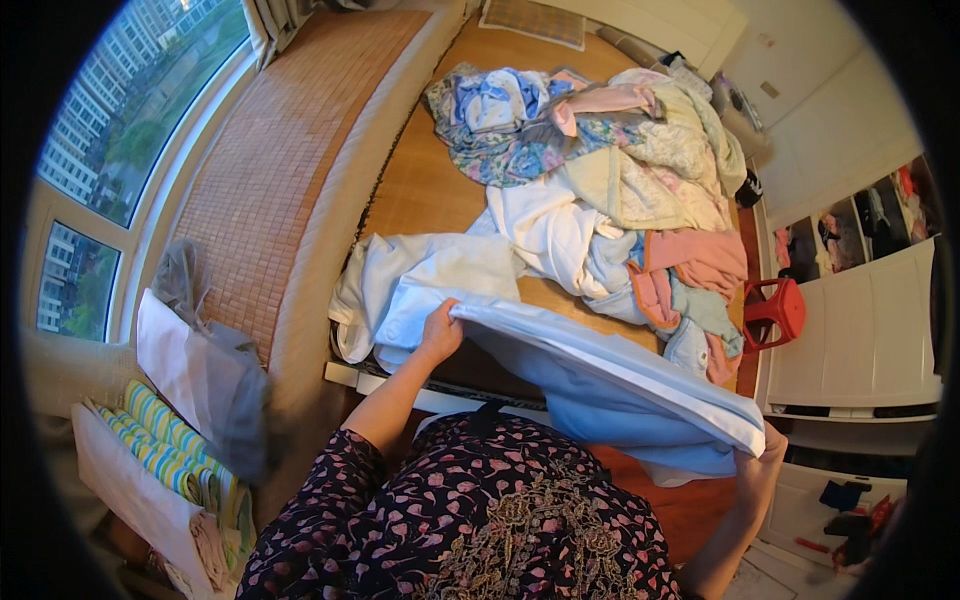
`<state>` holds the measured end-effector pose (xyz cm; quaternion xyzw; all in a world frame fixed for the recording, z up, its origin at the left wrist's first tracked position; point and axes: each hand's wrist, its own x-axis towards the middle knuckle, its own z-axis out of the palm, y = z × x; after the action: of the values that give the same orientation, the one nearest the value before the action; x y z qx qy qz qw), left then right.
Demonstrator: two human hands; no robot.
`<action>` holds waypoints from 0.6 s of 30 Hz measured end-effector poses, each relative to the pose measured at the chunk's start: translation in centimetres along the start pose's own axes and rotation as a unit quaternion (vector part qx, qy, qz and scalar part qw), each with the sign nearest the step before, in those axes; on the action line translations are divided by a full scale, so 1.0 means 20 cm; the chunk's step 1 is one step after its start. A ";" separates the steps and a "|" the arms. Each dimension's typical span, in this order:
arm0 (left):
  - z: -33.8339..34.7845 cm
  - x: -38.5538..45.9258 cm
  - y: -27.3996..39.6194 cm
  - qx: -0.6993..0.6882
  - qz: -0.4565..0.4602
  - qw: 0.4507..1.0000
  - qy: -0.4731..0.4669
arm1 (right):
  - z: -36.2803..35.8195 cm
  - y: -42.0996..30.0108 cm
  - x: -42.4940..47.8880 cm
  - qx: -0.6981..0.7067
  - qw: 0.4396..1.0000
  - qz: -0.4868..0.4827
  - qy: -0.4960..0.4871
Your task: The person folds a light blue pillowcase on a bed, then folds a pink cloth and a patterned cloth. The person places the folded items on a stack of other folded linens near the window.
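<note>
A pale blue cloth with a white folded edge is stretched between my two hands, sloping down to the right. My left hand grips one corner above the near edge of the bed. At the far right, my right hand clasps the other end beyond the bed's corner. The middle of the cloth sags in folds below the stretched edge. Just past my left hand, a pale blue and white sheet lies crumpled over the bed's edge. Whether it joins the held cloth I cannot tell.
On the bed's tan mat lie a white cloth, a floral quilt, and a pink blanket. A red plastic stool stands right of the bed. Folded striped fabric sits at left by a matted window ledge.
</note>
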<state>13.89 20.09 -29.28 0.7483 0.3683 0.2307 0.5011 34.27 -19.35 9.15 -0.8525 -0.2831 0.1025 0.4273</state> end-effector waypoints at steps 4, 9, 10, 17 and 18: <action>-0.17 0.12 0.30 0.036 0.050 0.997 -0.045 | -0.11 0.08 0.00 0.051 0.995 -0.005 0.081; -0.52 -0.04 0.63 0.233 0.188 0.919 -0.257 | -0.27 0.15 -0.07 0.067 0.987 -0.027 0.144; -0.57 -0.10 0.63 0.265 0.185 0.900 -0.292 | -0.27 0.14 -0.10 0.046 0.990 -0.034 0.131; -0.69 -0.35 0.30 0.409 -0.016 0.817 -0.407 | -0.06 0.01 -0.20 -0.027 0.999 0.032 -0.014; -0.70 -0.34 0.29 0.425 -0.049 0.797 -0.426 | -0.03 0.00 -0.19 -0.035 0.998 0.030 -0.030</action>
<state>1.45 21.62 -18.25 0.8897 0.2148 -0.3157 0.2500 31.38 -21.92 9.35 -0.8717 -0.2733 0.1310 0.3851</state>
